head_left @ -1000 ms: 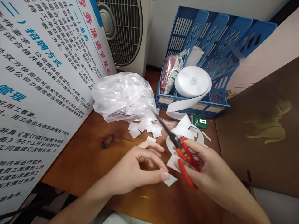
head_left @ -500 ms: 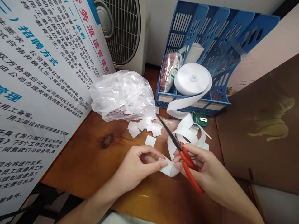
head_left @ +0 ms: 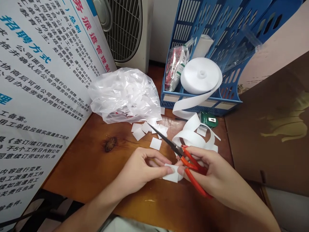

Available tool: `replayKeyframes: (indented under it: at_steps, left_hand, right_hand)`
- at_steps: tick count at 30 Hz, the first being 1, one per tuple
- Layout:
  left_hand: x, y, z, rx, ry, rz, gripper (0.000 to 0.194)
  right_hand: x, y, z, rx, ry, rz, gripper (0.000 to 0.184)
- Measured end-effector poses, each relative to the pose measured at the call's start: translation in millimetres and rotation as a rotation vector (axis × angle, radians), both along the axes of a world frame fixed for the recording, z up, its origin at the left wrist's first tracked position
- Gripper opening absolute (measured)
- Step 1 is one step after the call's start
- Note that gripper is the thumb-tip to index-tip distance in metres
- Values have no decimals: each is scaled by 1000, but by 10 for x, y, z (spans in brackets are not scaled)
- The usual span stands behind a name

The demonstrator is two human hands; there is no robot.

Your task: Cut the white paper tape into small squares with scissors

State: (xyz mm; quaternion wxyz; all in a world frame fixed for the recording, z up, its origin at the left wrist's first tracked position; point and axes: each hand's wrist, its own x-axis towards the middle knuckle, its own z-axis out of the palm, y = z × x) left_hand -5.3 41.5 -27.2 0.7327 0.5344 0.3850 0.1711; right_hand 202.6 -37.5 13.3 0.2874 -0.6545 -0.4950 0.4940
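My left hand [head_left: 141, 169] pinches the free end of a white tape strip [head_left: 172, 174] between thumb and fingers, low over the wooden table [head_left: 91, 161]. My right hand [head_left: 212, 174] grips red-handled scissors [head_left: 187, 161]; their dark blades are closed and point up-left toward a pile of cut white squares [head_left: 151, 130]. The right fingers also touch the strip end. From there the strip curls back across the table [head_left: 193, 137] to a white roll [head_left: 201, 75] in the blue file rack [head_left: 217, 103].
A clear plastic bag [head_left: 124, 95] holding cut squares lies behind the pile. A printed poster board [head_left: 41, 80] leans at the left, a fan [head_left: 125, 29] stands behind, and a brown board [head_left: 270, 129] at the right. A green object [head_left: 209, 120] sits by the rack.
My left hand moved from a loose cut square to pinch the strip end beside my right hand. The scissors swung their tips further left.
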Motion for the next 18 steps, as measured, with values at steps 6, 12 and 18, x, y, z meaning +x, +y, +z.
replayKeyframes:
  at_steps: [6, 12, 18]
  left_hand:
    - [12, -41, 19, -42, 32, -62, 24]
    - [0, -33, 27, -18, 91, -93, 30]
    - [-129, -7, -8, -35, 118, 6, 33]
  right_hand:
    - [-38, 18, 37, -20, -76, 69, 4]
    - [-28, 35, 141, -14, -122, 114, 14]
    - [15, -610, -58, 284, -383, -394, 31]
